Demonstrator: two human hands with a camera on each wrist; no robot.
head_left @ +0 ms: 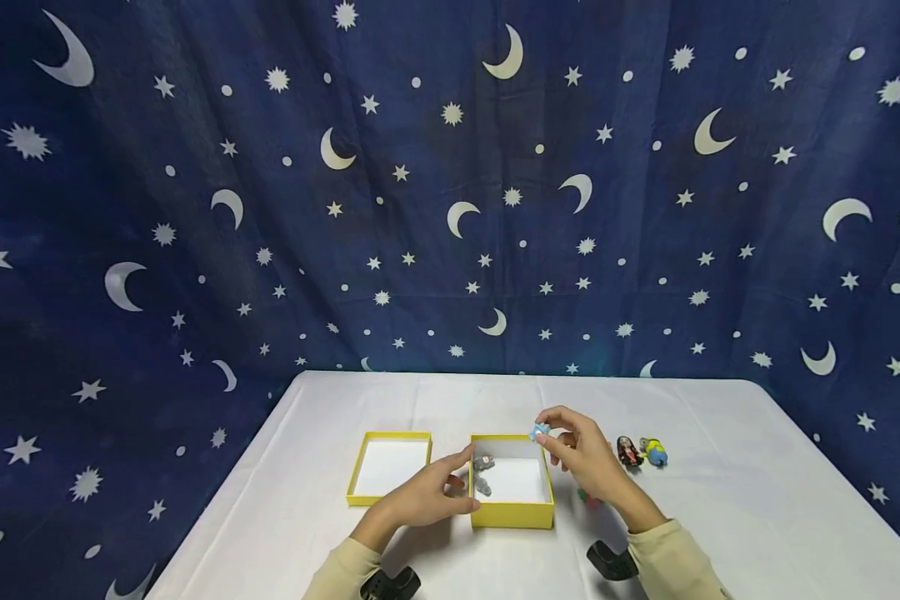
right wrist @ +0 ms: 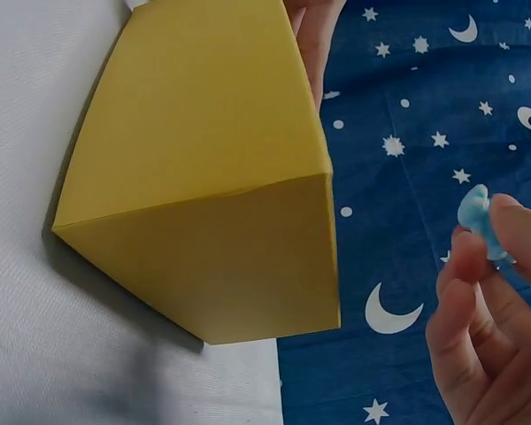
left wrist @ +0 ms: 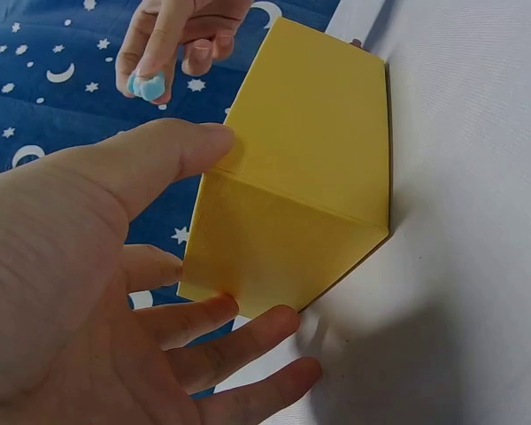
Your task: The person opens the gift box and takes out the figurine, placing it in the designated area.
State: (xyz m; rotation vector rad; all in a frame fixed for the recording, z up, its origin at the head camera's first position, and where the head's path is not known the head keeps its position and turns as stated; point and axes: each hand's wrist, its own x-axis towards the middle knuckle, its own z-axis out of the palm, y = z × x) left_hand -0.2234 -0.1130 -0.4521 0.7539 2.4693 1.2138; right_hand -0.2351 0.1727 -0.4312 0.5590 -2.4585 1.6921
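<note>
A yellow box (head_left: 512,516) with a white inside stands without a cover on the table, with small grey figures (head_left: 483,485) along its left inner side. My left hand (head_left: 429,492) rests against the box's left side, fingers fairly straight and thumb at the front corner. In the left wrist view, that thumb (left wrist: 181,150) touches the yellow edge. Over the right rim, my right hand (head_left: 581,450) pinches a small light blue figurine (head_left: 539,431) between thumb and fingertips. The right wrist view shows the figurine (right wrist: 476,211) raised beside the box, partly covered by the fingers.
A shallow yellow-edged lid (head_left: 388,465) lies left of the box, white inside up. To the right lie a dark-and-red figurine (head_left: 629,452) and a blue-and-yellow one (head_left: 654,452). A red-and-green item (head_left: 589,498) is partly hidden under the right forearm. A starry curtain (head_left: 450,183) hangs behind the table.
</note>
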